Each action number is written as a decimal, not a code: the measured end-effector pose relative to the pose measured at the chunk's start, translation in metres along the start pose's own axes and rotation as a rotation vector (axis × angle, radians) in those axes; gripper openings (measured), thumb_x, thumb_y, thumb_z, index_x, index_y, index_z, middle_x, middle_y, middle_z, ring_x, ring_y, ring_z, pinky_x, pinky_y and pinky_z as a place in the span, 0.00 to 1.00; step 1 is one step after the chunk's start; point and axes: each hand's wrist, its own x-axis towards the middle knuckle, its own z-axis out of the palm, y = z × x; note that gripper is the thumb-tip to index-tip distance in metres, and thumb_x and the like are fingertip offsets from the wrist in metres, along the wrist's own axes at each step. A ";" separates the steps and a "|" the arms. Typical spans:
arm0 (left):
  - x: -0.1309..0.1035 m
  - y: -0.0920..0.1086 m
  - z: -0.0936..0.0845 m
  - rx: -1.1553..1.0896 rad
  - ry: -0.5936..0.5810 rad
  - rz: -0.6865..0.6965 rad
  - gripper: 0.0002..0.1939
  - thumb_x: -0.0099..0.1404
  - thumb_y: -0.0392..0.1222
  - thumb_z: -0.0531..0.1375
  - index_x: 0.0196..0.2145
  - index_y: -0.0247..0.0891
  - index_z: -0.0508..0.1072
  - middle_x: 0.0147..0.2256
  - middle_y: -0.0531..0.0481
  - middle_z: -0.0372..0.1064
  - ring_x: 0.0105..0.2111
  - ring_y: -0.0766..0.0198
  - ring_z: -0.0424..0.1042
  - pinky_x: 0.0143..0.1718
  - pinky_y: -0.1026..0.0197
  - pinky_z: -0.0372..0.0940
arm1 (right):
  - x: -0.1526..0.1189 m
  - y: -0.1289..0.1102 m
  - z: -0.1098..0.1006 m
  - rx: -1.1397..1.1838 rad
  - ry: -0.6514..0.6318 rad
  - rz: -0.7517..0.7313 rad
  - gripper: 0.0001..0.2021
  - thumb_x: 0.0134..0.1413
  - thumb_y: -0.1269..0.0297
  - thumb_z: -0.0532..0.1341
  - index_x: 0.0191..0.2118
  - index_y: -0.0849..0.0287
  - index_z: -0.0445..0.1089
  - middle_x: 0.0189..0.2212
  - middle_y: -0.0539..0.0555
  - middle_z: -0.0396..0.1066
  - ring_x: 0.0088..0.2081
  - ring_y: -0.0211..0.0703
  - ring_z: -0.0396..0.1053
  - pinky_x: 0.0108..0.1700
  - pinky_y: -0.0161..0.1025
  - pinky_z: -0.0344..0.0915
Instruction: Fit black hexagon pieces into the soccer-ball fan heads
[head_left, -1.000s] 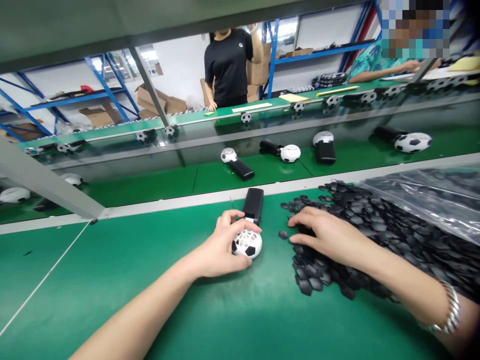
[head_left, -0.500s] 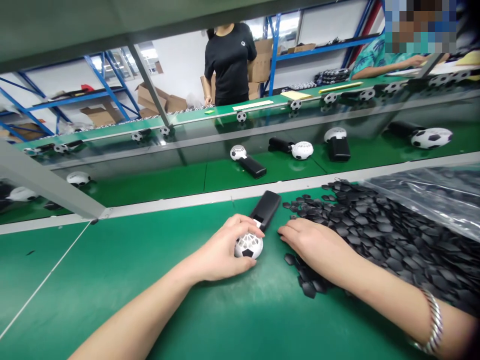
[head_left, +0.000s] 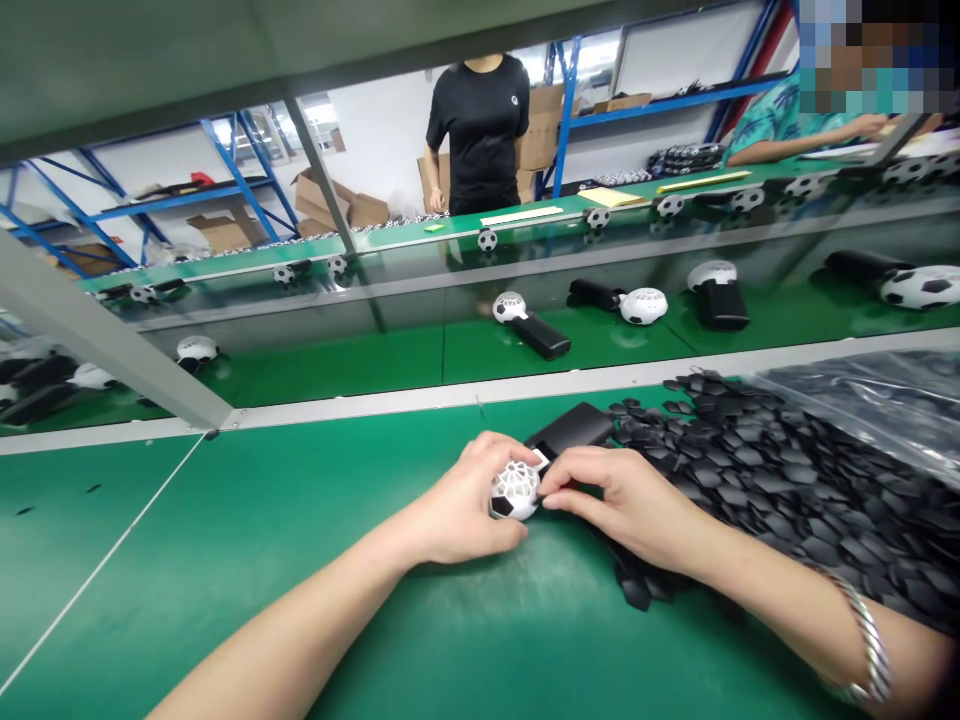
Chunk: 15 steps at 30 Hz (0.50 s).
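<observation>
A handheld fan with a white soccer-ball head and a black handle lies on the green bench. My left hand is curled around the left side of the ball head, thumb below and fingers above. A black pentagon patch shows low on the ball, under the white grille. Against the ball's right side, my right hand pinches a small black piece, mostly hidden by the fingertips. Beside and behind that hand spreads a large pile of black pentagon pieces.
Beyond the pale rail, a green conveyor carries several similar fans, one being a fan with its handle angled right. A plastic bag lies over the pile's back. A metal post stands left. Two people are across the line.
My right hand has moved left from the pile's edge to the ball with a small black piece. The fan has turned, its handle swinging right. The view has shifted slightly.
</observation>
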 end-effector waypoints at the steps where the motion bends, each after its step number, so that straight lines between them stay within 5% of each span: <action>1: 0.001 0.000 0.003 -0.008 0.033 0.000 0.26 0.48 0.32 0.62 0.46 0.41 0.63 0.47 0.47 0.57 0.49 0.57 0.59 0.51 0.55 0.57 | 0.002 0.001 0.001 0.006 -0.004 0.005 0.06 0.52 0.72 0.59 0.29 0.55 0.70 0.28 0.46 0.71 0.31 0.37 0.68 0.35 0.33 0.61; 6: 0.005 -0.002 0.019 0.012 0.218 0.026 0.17 0.50 0.33 0.61 0.39 0.40 0.66 0.41 0.48 0.60 0.44 0.59 0.62 0.48 0.56 0.59 | 0.006 0.007 0.000 -0.001 -0.004 0.031 0.05 0.50 0.71 0.61 0.26 0.57 0.69 0.25 0.46 0.69 0.29 0.37 0.66 0.32 0.33 0.59; 15: 0.006 -0.001 0.021 0.058 0.228 0.030 0.18 0.48 0.30 0.59 0.38 0.37 0.64 0.39 0.48 0.62 0.42 0.58 0.61 0.44 0.56 0.59 | 0.014 0.011 -0.003 -0.021 -0.086 0.052 0.06 0.48 0.67 0.64 0.24 0.58 0.68 0.23 0.45 0.68 0.26 0.36 0.64 0.29 0.32 0.56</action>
